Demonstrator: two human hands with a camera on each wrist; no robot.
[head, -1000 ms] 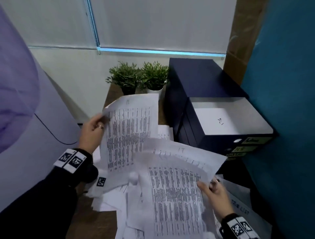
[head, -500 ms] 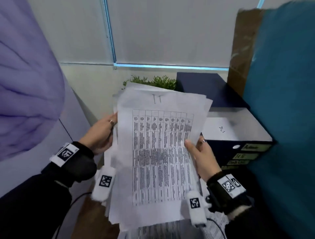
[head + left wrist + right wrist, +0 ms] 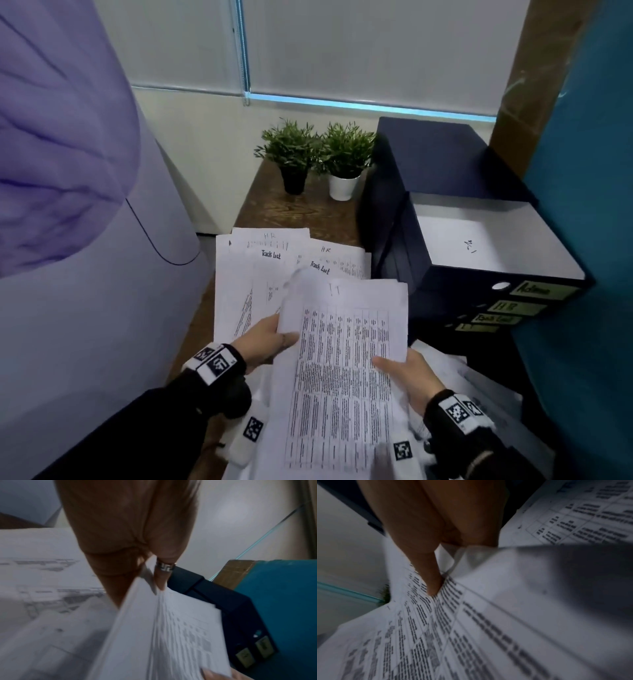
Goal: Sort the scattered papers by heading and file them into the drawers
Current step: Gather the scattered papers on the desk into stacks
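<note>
The person holds a sheaf of papers (image 3: 342, 370) headed "IT" low over the near end of the tabletop (image 3: 284, 212). The left hand (image 3: 265, 339) pinches its upper left edge, fingers (image 3: 161, 580) clamped on the sheets, and the right hand (image 3: 407, 377) grips the right edge with the thumb on top. Held at both sides, the printed face stays flat and the heading readable, which suits sorting by heading. More loose papers (image 3: 267, 260), headed "HR" and "Task List", lie spread on the tabletop just beyond the sheaf.

At the right edge stands a dark drawer unit (image 3: 445, 164) with its top drawer (image 3: 479, 240) pulled out, a white sheet inside; its front carries a label that appears to read "Admin". Lower labels are partly legible, the bottom one not. Judging by this, the open drawer overhangs the ones below and may hinder reaching them. Two potted plants (image 3: 318, 154) sit at the far end, well clear.
</note>
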